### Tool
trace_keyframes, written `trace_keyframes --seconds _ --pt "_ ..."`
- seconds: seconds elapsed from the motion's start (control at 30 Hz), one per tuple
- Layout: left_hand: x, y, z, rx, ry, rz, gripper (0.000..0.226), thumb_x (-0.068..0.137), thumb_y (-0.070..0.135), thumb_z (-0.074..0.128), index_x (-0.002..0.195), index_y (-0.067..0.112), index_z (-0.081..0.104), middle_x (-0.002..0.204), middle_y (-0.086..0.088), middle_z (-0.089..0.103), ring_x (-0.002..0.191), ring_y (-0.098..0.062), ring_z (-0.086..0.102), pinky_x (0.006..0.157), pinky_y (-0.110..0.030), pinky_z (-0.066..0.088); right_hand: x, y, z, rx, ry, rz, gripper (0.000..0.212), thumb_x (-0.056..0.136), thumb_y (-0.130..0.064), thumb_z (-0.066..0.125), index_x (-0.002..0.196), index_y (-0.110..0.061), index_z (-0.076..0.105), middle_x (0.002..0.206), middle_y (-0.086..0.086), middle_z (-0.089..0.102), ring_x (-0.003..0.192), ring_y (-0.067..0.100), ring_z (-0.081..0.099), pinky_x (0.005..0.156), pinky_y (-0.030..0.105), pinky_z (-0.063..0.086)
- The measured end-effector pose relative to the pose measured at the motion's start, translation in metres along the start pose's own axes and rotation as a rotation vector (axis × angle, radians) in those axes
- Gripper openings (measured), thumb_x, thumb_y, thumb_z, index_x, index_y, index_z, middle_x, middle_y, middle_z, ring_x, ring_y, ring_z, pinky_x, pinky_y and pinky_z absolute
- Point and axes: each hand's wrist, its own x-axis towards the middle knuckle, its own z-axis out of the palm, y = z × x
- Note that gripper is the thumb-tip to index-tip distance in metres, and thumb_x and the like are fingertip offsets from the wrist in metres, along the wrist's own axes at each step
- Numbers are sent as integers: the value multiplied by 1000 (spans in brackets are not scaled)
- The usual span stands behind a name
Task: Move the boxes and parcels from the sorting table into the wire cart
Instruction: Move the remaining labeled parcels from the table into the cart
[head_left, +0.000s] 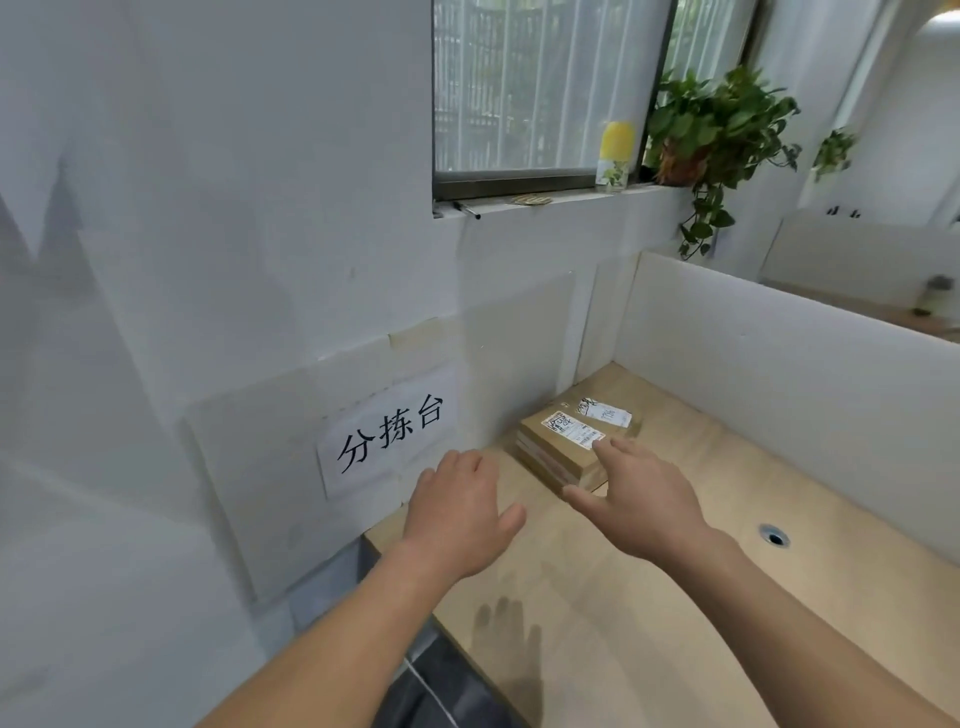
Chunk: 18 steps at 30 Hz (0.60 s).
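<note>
Soft daylight from the window (540, 88) at 1 o'clock; faint hand shadow on the table (675, 597); edges bowed, slightly blurred

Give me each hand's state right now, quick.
Left hand: open, holding nothing, above the sorting table.
Right hand: open, fingers spread, reaching at the cardboard parcel, no grip yet.
</note>
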Motion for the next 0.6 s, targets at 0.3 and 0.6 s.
trace_keyframes --seconds 0.3,0.6 --pt "56 34 13 -10 -20 94 58 96 57 44 140 18 45 145 1 46 136 -21 38 107 -39 36 20 51 2 37 32 105 59 90 -66 49 138 -32 50 130 -8 58 127 18 49 95 35 44" --pt "128 80 24 -37 28 124 57 94 59 44 138 24 48 141 7 50 132 -16 40 104 -37 39 60 113 -8 34 55 138 48 91 -65 48 119 -26 53 112 -6 55 118 18 49 85 35 42"
